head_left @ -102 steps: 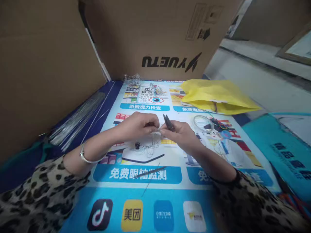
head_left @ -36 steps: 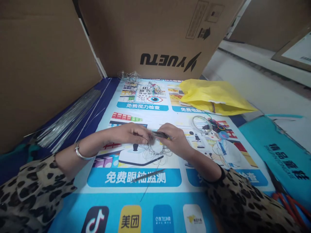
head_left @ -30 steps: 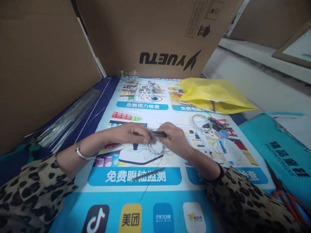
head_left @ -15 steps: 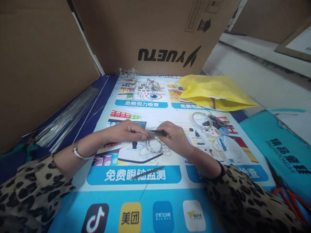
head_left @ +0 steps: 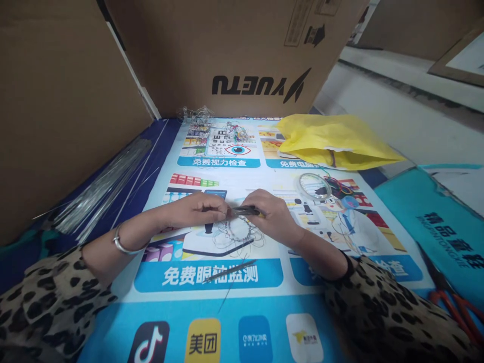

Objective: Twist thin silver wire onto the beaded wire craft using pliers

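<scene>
My right hand [head_left: 274, 214] is closed around a pair of dark pliers [head_left: 244, 209] with a bit of yellow on the handle. The jaws point left, toward the fingertips of my left hand [head_left: 204, 207], which is pinched on the upper edge of a ring of thin wire [head_left: 242, 239]. Fine loops stick out around this wire ring, and the poster shows through its middle. Exactly where the jaws meet the wire is hidden by my fingers. Short dark wire pieces [head_left: 230, 271] lie on the poster just below the ring.
A bundle of silvery wires [head_left: 102, 186] lies at left. Tangled wire pieces [head_left: 198, 118] sit near the cardboard box [head_left: 181, 55]. To the right are a clear round coil [head_left: 314, 186], a yellow bag [head_left: 336, 138], a teal bag [head_left: 423, 217] and red-handled scissors [head_left: 449, 302].
My left hand has shifted slightly left and down, and the pliers sit a little lower. Both hands keep their grips. The view has tilted slightly.
</scene>
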The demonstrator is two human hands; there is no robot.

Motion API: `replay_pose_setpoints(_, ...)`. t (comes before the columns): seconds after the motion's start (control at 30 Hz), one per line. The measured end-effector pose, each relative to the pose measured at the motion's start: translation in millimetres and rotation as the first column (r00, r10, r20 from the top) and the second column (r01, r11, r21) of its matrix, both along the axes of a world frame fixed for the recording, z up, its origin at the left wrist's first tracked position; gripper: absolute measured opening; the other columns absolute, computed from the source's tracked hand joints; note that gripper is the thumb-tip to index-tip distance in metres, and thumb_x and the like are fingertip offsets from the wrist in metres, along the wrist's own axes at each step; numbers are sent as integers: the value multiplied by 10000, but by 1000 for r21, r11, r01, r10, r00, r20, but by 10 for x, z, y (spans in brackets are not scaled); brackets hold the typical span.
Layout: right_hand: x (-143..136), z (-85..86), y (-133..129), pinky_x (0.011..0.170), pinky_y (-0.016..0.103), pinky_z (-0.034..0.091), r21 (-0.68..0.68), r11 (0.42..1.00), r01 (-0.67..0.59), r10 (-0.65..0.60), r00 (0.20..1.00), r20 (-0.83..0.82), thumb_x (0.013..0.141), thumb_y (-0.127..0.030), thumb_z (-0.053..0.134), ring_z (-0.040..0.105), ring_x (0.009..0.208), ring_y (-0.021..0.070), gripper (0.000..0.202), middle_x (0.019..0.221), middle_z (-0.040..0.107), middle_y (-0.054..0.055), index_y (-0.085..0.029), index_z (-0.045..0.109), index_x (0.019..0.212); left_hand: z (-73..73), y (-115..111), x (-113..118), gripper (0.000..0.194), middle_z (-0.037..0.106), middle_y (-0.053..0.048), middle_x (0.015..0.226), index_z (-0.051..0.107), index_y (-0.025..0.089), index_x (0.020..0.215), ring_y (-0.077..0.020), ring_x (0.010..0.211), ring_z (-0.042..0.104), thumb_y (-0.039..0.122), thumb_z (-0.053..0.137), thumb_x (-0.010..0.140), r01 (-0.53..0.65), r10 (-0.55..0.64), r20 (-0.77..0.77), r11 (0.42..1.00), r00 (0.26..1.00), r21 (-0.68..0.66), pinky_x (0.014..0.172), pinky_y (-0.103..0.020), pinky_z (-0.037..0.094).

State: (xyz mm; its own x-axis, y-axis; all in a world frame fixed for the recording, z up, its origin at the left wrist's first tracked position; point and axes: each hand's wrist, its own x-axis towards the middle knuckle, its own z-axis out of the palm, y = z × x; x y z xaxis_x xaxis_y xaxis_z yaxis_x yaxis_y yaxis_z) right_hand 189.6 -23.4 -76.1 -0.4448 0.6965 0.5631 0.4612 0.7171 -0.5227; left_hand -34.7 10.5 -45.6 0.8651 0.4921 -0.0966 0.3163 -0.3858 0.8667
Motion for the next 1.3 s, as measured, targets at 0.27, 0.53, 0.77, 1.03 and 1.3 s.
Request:
replay_pose_setpoints(0.27,-8,305,-79,708,292,483,-10,1000,-7,5,993,-115,753,-101,585,585,795,158,124,792,631,42,-199,609,825,142,-86,35,238,603,-65,972,628,183,973,-184,951,530,352,571,814,-251,185,254,934,949,255,881,-301,397)
replay_pose_setpoints(0.53,-102,464,-189,705,283,469,26,998,61,-57,992,-113,762,-111,570,575,782,154,112,783,629,37,-189,621,824,181,-249,147,129,654,-48,753,654,158,822,-138,712,580,245,559,831,-298,180,362,905,914,304,685,-261,453)
replay_pose_setpoints(0.77,-95,602,-338,551,230,397,-400,878,263,-323,942,-89,866,-397,466,522,611,118,264,660,567,-9,-183,558,742,128,-295,168,41,666,-50,748,621,150,779,-143,713,616,112,611,767,-616,333,636,733,696,289,677,-280,485)
replay_pose_setpoints(1.03,-145,535,-367,501,217,311,-448,871,202,-158,978,135,876,-438,417,460,560,104,335,598,498,-30,-186,485,667,135,-316,128,204,661,-52,799,603,156,839,-151,775,611,-4,614,713,-687,230,733,598,640,412,736,-318,467)
replay_pose_setpoints(1.3,-69,524,-303,532,236,365,-276,909,313,-282,948,146,826,-345,526,519,594,127,200,649,568,-6,-187,551,706,162,-303,148,127,634,-25,750,573,155,776,-126,729,583,33,587,744,-705,329,646,510,689,492,702,-276,438)
